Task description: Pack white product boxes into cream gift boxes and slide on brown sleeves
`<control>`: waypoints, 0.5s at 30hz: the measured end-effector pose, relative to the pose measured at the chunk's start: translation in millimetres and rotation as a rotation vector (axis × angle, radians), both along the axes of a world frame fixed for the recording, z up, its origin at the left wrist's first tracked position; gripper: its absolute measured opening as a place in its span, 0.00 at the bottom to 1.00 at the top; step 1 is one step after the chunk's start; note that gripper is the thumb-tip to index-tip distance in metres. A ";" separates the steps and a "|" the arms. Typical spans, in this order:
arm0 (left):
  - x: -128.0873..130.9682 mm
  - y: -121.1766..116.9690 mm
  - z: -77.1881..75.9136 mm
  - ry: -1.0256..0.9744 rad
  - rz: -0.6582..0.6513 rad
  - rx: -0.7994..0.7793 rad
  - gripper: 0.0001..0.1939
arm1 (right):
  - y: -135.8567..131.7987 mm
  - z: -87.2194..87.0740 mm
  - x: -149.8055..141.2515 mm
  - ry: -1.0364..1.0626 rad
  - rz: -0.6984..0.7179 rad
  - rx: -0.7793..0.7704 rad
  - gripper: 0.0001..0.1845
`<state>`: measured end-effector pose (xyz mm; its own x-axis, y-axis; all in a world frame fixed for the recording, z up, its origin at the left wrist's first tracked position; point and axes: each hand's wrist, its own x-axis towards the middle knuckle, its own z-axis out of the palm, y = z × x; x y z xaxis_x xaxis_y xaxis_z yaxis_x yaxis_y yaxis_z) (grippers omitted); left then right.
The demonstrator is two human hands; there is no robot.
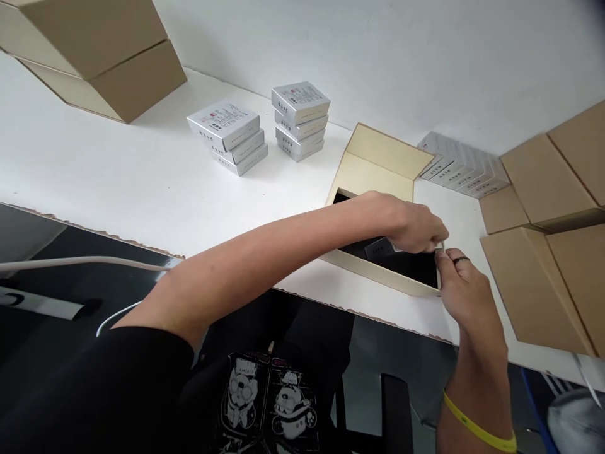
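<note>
A cream gift box (387, 272) with a black interior stands on the table, its hinged lid (378, 161) folded back. Inside lies a small silver carton (378, 248), partly covered by my left arm. My left hand (416, 227) reaches across the box to its right end, fingers pinched at the rim by a small pale edge; what they hold is hidden. Just beside it, my right hand (463, 280) grips the box's right end with the thumb on the rim. The two hands nearly touch.
Silver cartons stand in two stacks, a left stack (227, 129) and a right stack (301, 116). A row of silver cartons (463, 165) lies behind the gift box. Larger brown boxes stand at the left (104, 50) and right (543, 277). The table's front edge (312, 297) looks chipped.
</note>
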<state>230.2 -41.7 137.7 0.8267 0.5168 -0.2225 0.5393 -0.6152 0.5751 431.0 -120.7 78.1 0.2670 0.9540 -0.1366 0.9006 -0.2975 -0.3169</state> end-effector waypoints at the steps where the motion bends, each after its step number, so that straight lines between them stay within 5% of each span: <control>1: -0.2 1.2 -2.3 0.001 -0.006 0.006 0.15 | 0.4 -1.1 0.9 -0.001 0.004 0.004 0.19; 5: -6.2 8.7 -7.3 0.008 0.020 0.104 0.23 | 2.2 -6.0 4.6 -0.004 0.021 0.029 0.19; 9: -24.8 13.5 -3.5 0.147 0.126 -0.072 0.33 | 3.2 -9.1 6.4 -0.009 0.031 0.051 0.20; 15: -35.7 -2.4 -3.3 0.203 0.288 -0.117 0.18 | 4.5 -13.7 8.5 -0.013 0.037 0.041 0.22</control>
<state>194.5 -44.0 134.3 0.5842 0.6833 -0.4381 0.7909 -0.3580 0.4963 439.4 -116.2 64.4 0.2330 0.9680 -0.0935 0.9150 -0.2507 -0.3161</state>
